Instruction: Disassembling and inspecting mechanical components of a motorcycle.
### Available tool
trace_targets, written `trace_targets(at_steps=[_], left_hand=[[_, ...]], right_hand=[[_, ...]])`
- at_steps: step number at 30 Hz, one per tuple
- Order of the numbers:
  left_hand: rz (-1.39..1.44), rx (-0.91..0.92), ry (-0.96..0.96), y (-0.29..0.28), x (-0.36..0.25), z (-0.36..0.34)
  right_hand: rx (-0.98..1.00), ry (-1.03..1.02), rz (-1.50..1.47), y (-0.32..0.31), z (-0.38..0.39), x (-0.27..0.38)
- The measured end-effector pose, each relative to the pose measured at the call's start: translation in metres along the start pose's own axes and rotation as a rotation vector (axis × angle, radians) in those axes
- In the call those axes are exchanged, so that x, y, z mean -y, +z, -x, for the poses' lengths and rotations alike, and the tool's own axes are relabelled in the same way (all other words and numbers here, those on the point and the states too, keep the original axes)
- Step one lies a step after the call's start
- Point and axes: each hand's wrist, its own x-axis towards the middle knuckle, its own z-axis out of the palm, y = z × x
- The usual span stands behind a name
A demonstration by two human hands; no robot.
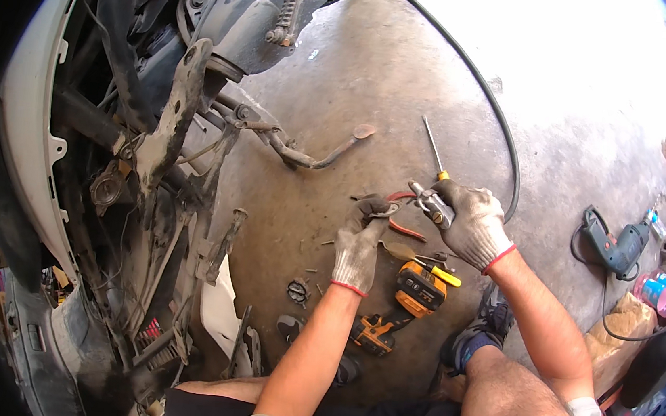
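Note:
My left hand [357, 247], in a grey-white work glove with a red cuff edge, has its fingers closed on a small metal part [387, 210] with a rounded end; its exact kind is unclear. To its right, my gloved right hand [471, 222] is wrapped round a silver air blow gun [436, 207]. The gun's tip points left toward the small part, a short gap away. Red-handled pliers [407, 231] lie on the floor beneath and between the hands. Just beyond them is a screwdriver [434, 151] with a yellow handle.
A partly stripped motorcycle [174, 102] fills the left side, its side stand [306, 159] jutting out. An orange-black cordless drill [419, 288] lies near my foot. A black hose [488, 86] curves across the concrete. At right are a corded drill [620, 245] and bottles [662, 293].

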Motion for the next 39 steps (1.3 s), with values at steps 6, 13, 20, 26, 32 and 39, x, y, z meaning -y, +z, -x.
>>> trace_targets(at_steps=[6, 13, 20, 26, 32, 39], left_hand=[[-0.037, 0.029, -0.037, 0.009, -0.003, 0.026], [0.137, 0.114, -0.128, 0.009, -0.009, 0.043], [0.353, 0.133, -0.141, -0.008, -0.002, 0.043], [0.036, 0.006, -0.229, 0.010, -0.010, 0.050], [-0.027, -0.030, -0.103, 0.014, -0.001, 0.051], [-0.024, 0.000, -0.201, 0.012, 0.010, 0.052]], right_hand=[[0.036, 0.013, -0.046, -0.004, 0.001, 0.004], [0.053, -0.045, 0.007, 0.005, 0.006, -0.004], [0.161, -0.224, 0.473, 0.025, 0.038, -0.062], [0.331, -0.171, 0.655, 0.034, 0.059, -0.101], [0.324, -0.043, 0.507, 0.012, 0.057, -0.096], [-0.046, 0.135, -0.695, 0.011, 0.052, -0.084]])
